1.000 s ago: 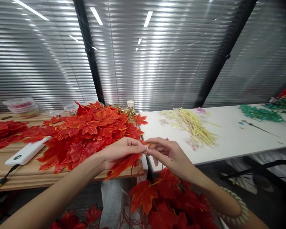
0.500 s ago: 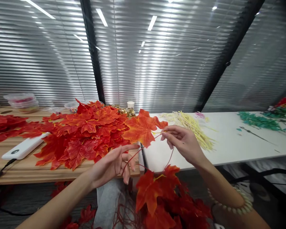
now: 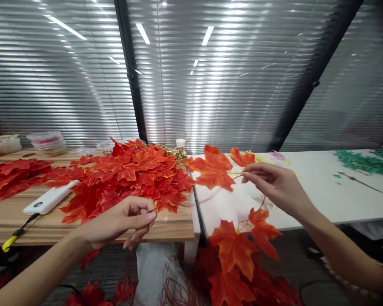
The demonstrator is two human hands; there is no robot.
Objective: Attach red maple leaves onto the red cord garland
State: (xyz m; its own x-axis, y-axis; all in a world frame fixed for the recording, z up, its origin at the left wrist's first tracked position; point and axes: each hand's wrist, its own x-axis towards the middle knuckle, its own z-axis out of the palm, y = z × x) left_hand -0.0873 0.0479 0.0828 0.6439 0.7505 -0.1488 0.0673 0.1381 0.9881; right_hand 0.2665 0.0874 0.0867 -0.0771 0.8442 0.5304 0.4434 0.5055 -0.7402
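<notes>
My right hand [image 3: 276,187] is closed in a pinch on the thin yellow stem of an orange-red artificial maple leaf [image 3: 212,168], above the white table. A smaller leaf [image 3: 242,157] sticks up beside its fingertips. Below that hand hangs a bunch of strung maple leaves [image 3: 232,248], joined by a thin cord. Thumb and forefinger of my left hand [image 3: 130,219] are pressed together on a thin red cord [image 3: 152,210], in front of the leaf pile. Most of the cord between the hands is too fine or blurred to follow.
A large pile of maple leaves [image 3: 134,170] covers much of the wooden table [image 3: 169,229]. A white power bank [image 3: 49,197] with a cable lies to its left. Tangled red cord [image 3: 175,284] rests on my lap. Green foliage [image 3: 367,161] lies on the white table [image 3: 315,191].
My hands have moved apart, the left one leftward and the right one rightward with the leaf. The left fingers, spread before, have closed on the cord. The view has shifted slightly.
</notes>
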